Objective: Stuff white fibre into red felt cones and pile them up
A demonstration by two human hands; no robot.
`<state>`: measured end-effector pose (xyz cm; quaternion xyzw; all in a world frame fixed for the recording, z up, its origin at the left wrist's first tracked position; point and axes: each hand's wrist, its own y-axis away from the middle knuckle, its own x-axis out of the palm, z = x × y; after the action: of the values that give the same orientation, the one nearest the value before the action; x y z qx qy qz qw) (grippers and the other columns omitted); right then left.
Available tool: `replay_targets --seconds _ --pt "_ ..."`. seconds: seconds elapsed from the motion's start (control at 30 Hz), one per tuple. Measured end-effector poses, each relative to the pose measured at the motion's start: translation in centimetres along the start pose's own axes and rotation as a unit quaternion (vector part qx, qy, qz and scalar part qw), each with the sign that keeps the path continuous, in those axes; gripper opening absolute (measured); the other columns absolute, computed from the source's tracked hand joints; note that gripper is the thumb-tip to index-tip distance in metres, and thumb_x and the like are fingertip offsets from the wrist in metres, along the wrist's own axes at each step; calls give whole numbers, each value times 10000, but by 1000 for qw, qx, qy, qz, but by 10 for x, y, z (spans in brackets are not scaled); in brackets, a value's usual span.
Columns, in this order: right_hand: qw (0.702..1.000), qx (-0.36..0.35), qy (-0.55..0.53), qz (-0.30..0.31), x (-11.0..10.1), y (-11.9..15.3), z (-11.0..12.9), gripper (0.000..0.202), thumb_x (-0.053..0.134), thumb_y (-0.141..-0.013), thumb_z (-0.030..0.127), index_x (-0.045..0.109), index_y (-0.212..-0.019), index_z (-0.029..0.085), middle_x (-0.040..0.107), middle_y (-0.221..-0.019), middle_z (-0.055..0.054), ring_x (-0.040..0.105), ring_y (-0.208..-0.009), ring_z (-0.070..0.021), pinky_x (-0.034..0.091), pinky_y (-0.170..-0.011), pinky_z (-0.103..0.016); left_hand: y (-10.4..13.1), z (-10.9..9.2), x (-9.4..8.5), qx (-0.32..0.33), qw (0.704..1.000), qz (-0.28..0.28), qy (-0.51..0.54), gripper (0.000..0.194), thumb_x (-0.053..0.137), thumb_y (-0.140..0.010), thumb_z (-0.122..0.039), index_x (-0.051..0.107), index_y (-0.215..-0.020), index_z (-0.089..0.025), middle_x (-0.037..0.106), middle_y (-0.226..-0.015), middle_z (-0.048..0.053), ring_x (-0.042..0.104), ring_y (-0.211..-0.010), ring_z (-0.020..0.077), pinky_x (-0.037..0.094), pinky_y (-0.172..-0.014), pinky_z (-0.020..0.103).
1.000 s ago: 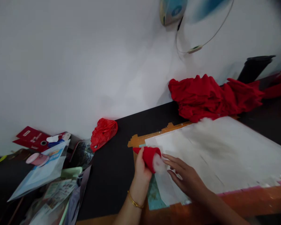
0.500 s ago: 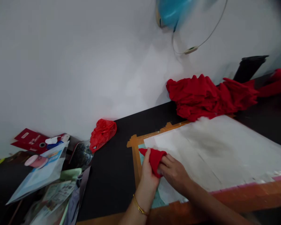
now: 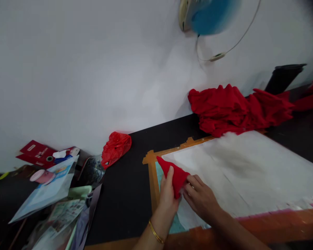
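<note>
A pointed red cloth cone (image 3: 176, 176) is held over the left end of the white sheet (image 3: 240, 173). My left hand (image 3: 169, 191) is closed around it, thumb lying on the near face and the tip pointing up and left. At the cone's wide end is my right hand (image 3: 199, 194), its fingers bent and pressed together at the edge. A small whitish bit shows by those fingertips, too blurred to name. Behind the sheet lies a heap of red cloth (image 3: 232, 109).
Orange-brown tape (image 3: 152, 180) borders the sheet on the black table (image 3: 120, 201). To the left are a red plastic bag (image 3: 117, 148), a pink-labelled spool (image 3: 42, 176), a plastic sleeve, a red box (image 3: 38, 152) and a green basket (image 3: 79, 192). A blue fan (image 3: 211, 19) hangs on the wall.
The cone has tilted, and more of its pointed end shows above my left thumb. My right fingers have drawn slightly outward along its wide edge. The whole view has shifted a little.
</note>
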<state>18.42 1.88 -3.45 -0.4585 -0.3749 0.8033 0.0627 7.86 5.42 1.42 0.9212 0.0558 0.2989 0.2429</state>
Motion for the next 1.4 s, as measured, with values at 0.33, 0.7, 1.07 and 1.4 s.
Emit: replay_targets --seconds 0.33,0.7,1.07,1.4 --pt "997 -54 -25 41 2 8 -19 235 431 -836 67 617 -931 175 684 -869 -88 626 -865 -231 569 -738 -350 2 -6 1 -21 999 14 -29 450 815 -678 -382 670 -1014 -121 729 -945 126 695 -792 217 548 -700 283" --pt "998 -29 -49 37 2 7 -5 313 461 -832 113 634 -1089 152 690 -1079 -156 616 -1030 -287 563 -833 -438 1 14 -3 -30 999 25 -16 438 751 -748 -448 659 -1037 -132 734 -946 113 705 -838 222 550 -758 304" --pt "993 -59 -94 31 6 11 -20 424 427 -780 64 632 -1137 165 743 -967 -113 681 -878 -256 579 -750 -359 -8 -8 -13 63 997 21 -34 550 813 -691 -398 603 -1135 -149 712 -1076 128 673 -989 217 512 -856 284" --pt "957 77 -264 87 15 -7 0 438 362 -928 130 515 -1321 247 724 -1099 -55 699 -894 -200 598 -801 -327 4 0 -1 69 996 53 -29 581 793 -693 -232 500 -1194 -209 608 -729 -33 627 -646 130 487 -657 245"
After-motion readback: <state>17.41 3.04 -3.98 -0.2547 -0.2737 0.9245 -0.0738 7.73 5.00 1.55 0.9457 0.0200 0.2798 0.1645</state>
